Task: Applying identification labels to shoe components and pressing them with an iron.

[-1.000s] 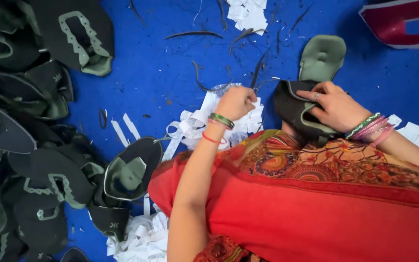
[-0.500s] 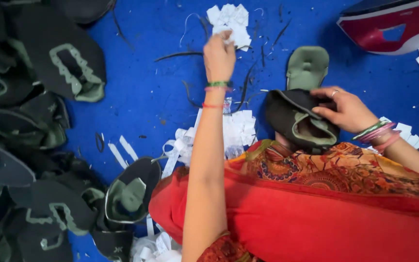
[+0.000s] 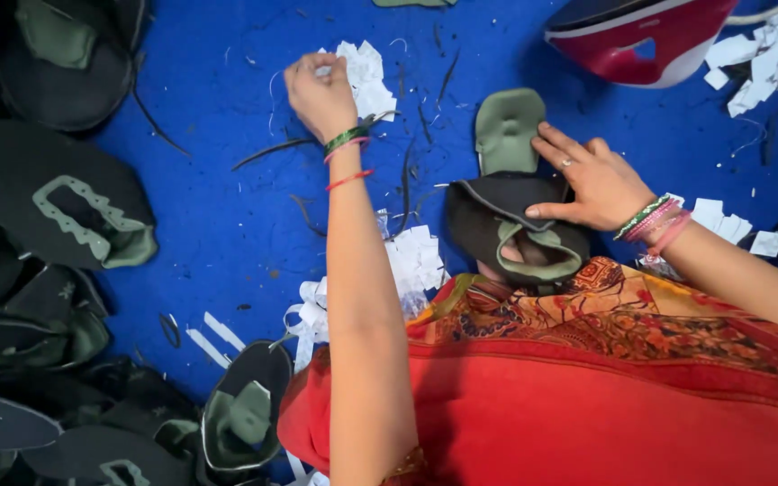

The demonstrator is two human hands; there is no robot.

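Observation:
My left hand [image 3: 321,90] is stretched far out over the blue mat [image 3: 218,198]. Its fingers are curled on the near edge of a small heap of white paper pieces [image 3: 366,76]. My right hand [image 3: 592,175] lies on a black shoe upper with green trim [image 3: 488,225], which rests over my knee. The fingers spread across its top edge, and the fingertips touch a green insole [image 3: 508,126] lying just beyond. Red and orange patterned cloth [image 3: 587,396] covers my lap.
A large pile of black and green shoe uppers [image 3: 56,207] fills the left side, with one more [image 3: 245,418] by my knee. A red and white iron [image 3: 641,36] sits at the top right beside white scraps [image 3: 758,58]. More white scraps [image 3: 416,261] and dark thread trimmings lie on the mat.
My left hand has moved from the white scraps by my knee out to the far heap of paper pieces. My right hand has kept hold of the black upper, now nearer the green insole.

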